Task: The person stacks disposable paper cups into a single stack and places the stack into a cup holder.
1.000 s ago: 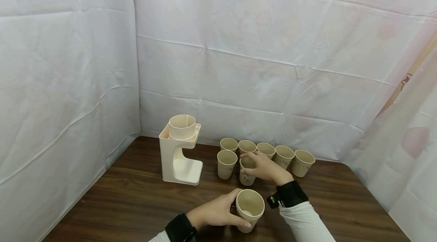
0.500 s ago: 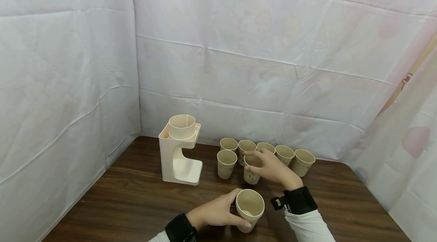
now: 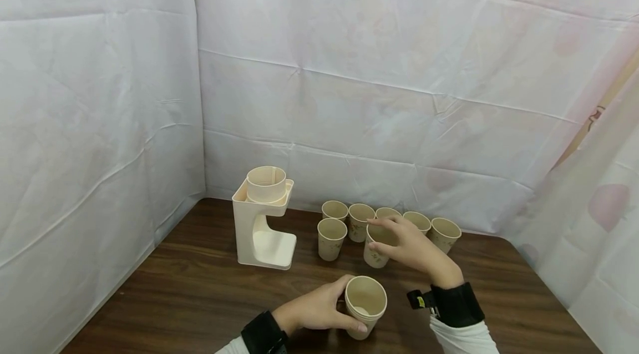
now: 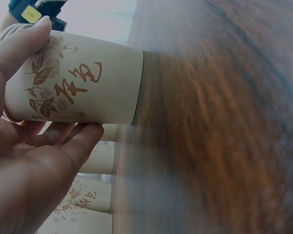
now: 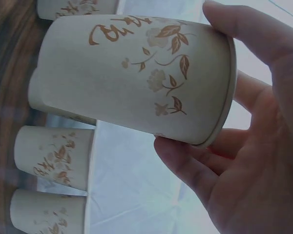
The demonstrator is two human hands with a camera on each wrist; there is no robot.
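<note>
My left hand [image 3: 321, 307] grips a small stack of nested beige paper cups [image 3: 373, 318] standing near the front of the table. In the left wrist view, thumb and fingers wrap the upper part of the printed cup stack [image 4: 88, 83], whose base is at the wood surface. My right hand [image 3: 416, 248] holds one paper cup [image 3: 375, 257] near its rim, in front of the back row. Thumb on one side and fingers on the other pinch this flower-printed cup [image 5: 132, 78] in the right wrist view. The single cup is upright, its mouth partly covered by my fingers.
Behind my right hand a row of paper cups [image 3: 361, 223] lines the back edge. Another cup [image 3: 331, 240] stands in front of the row's left end. A cream plastic stand with a round tube [image 3: 244, 232] is to the left. White curtains [image 3: 309, 104] hang behind the table.
My right hand has moved right with the single cup, away from the front-left cup. The left hand and its stack have stayed in place.
</note>
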